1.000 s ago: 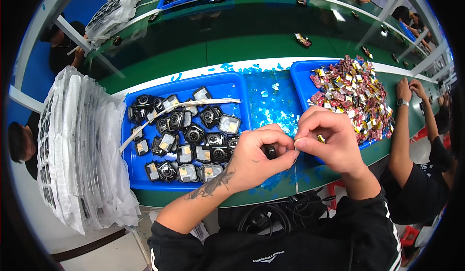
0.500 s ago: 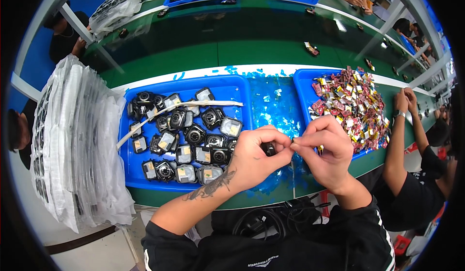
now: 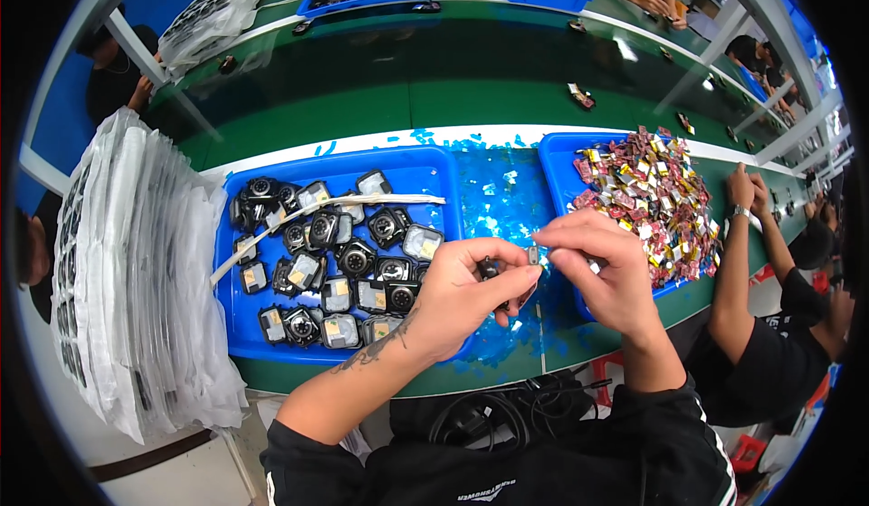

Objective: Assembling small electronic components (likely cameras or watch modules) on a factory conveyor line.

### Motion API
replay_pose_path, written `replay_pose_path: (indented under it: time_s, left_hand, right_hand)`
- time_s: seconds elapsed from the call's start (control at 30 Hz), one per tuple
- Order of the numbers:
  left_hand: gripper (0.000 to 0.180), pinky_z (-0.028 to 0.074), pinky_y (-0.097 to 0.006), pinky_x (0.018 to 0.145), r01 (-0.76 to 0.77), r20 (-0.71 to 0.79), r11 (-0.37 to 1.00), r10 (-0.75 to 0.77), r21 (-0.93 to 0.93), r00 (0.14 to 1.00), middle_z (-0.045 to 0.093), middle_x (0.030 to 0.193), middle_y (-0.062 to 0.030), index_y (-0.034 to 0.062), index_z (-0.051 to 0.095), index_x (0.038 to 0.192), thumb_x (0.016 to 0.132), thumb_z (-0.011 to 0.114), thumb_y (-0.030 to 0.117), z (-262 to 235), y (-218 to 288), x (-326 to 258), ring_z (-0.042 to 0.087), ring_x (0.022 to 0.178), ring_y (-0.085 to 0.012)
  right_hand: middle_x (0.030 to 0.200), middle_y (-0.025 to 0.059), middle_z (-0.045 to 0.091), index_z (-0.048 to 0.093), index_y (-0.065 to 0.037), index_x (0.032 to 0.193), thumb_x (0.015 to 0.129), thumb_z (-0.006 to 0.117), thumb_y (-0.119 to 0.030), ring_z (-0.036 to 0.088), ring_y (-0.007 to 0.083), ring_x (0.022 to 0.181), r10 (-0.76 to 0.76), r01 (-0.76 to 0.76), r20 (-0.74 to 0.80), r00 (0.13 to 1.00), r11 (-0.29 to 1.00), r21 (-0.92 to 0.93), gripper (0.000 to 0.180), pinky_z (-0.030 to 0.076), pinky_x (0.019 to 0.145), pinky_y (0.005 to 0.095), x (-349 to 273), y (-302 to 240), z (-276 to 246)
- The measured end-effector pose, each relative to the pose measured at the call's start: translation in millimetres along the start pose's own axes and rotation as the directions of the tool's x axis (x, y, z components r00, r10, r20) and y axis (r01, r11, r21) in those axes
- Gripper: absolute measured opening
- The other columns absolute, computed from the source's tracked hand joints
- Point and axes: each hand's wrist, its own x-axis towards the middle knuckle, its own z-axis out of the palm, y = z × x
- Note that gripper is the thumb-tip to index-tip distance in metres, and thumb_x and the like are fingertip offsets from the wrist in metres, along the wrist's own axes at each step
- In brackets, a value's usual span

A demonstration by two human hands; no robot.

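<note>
Pinching a small dark device (image 3: 490, 269) over the green surface (image 3: 380, 378) with a curled left hand (image 3: 457, 293), right hand (image 3: 611, 271) half open just beside it, can't tell if it's holding anything. Blue plastic tray (image 3: 416, 175) of black watch-like cases (image 3: 355, 259) sits to the left.

Electronics production workshop, long green surface (image 3: 480, 99) with white edging, blue trays (image 3: 412, 178) of watch-like cases (image 3: 356, 259) and heaped small components (image 3: 644, 203), plastic-wrapped stack (image 3: 136, 289), metal posts (image 3: 136, 46), several workers (image 3: 756, 379) alongside.

Black part (image 3: 489, 269) half-hidden by left fingers (image 3: 513, 281)
</note>
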Motion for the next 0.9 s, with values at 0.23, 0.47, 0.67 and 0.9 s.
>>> replay_pose_path:
  time_s: [0.23, 0.47, 0.67, 0.9]
  left_hand:
    - [0.013, 0.048, -0.022, 0.049, 0.039, 0.048, 0.997, -0.036, -0.061, 0.998, 0.063, 0.074, -0.0043, -0.0002, 0.067, 0.088, 0.088, 0.069, 0.013, -1, -1, 0, 0.059, 0.061, -0.0085]
    - [0.014, 0.048, -0.022, 0.048, 0.051, 0.034, 0.993, -0.047, -0.105, 0.998, 0.063, 0.073, -0.0035, 0.0009, 0.067, 0.085, 0.088, 0.070, 0.014, 1, -1, 0, 0.059, 0.059, -0.0093]
    - [0.019, 0.055, -0.030, 0.069, -0.038, -0.083, 0.958, 0.015, -0.285, 0.996, 0.061, 0.095, -0.0083, 0.0033, 0.058, 0.111, 0.095, 0.059, 0.012, -3, -4, 0, 0.062, 0.084, -0.0148]
    - [0.028, 0.051, -0.035, 0.087, -0.153, -0.223, 0.954, 0.095, -0.257, 0.970, 0.063, 0.105, -0.0082, -0.0036, 0.055, 0.120, 0.098, 0.053, 0.013, -7, 7, 10, 0.061, 0.099, -0.0204]
  right_hand:
    - [0.087, 0.0028, 0.065, 0.065, -0.001, 0.110, 0.083, 0.070, 0.001, 0.060, 0.0079, 0.070, 0.322, -0.226, -0.096, 0.942, 0.818, 0.528, 0.027, 0.048, 0.064, 0.0188, -1, 12, 13]
    - [0.099, 0.0066, 0.063, 0.065, -0.001, 0.114, 0.087, 0.064, 0.000, 0.059, 0.0106, 0.092, 0.150, -0.179, 0.099, 0.984, 0.854, 0.489, 0.026, 0.050, 0.076, 0.0236, -1, 12, 9]
    - [0.097, 0.0072, 0.064, 0.061, 0.002, 0.099, 0.089, 0.064, 0.000, 0.060, 0.0106, 0.095, 0.230, -0.179, 0.024, 0.973, 0.683, 0.708, 0.011, 0.052, 0.082, 0.0258, -6, 15, 10]
    - [0.100, 0.0092, 0.063, 0.059, 0.001, 0.097, 0.091, 0.060, 0.001, 0.062, 0.0134, 0.091, 0.264, -0.283, 0.105, 0.959, 0.859, 0.427, 0.007, 0.055, 0.078, 0.0277, -25, -9, -5]
